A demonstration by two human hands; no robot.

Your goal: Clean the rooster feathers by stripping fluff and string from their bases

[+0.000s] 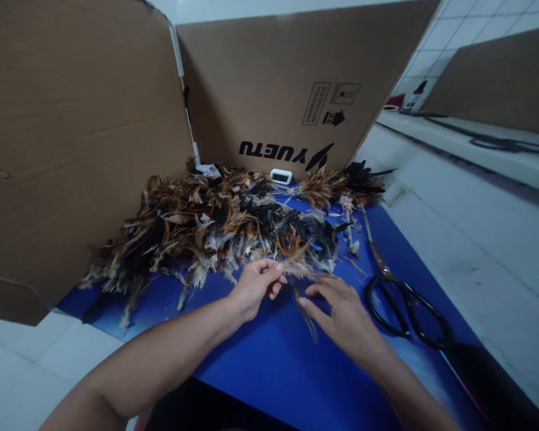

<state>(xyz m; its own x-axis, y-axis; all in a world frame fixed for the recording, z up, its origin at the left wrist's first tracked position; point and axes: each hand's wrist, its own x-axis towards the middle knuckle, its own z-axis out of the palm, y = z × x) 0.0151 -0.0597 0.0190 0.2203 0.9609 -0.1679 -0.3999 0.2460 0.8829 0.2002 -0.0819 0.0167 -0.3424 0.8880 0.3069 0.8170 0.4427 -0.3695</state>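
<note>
Over the blue tabletop [269, 365], my left hand [258, 287] is closed, thumb and forefinger pinching the thin end of a feather [309, 322]. The brown-grey vane slants down to the right, past my right thumb. My right hand [339, 308] is beside it, thumb and forefinger apart; whether the thumb touches the vane is hard to see. Just beyond both hands lies a wide heap of brown, black and pale feathers [233, 227]. Large black-handled scissors [388, 278] lie to the right of my right hand, blades pointing away.
Cardboard panels stand at the left [81, 131] and back [260, 90]. A small white digital timer [281, 176] sits by the back panel. Feather bunches [363, 182] lie at the back right. A pale ledge [476, 140] on the right holds a black cord and a small bottle.
</note>
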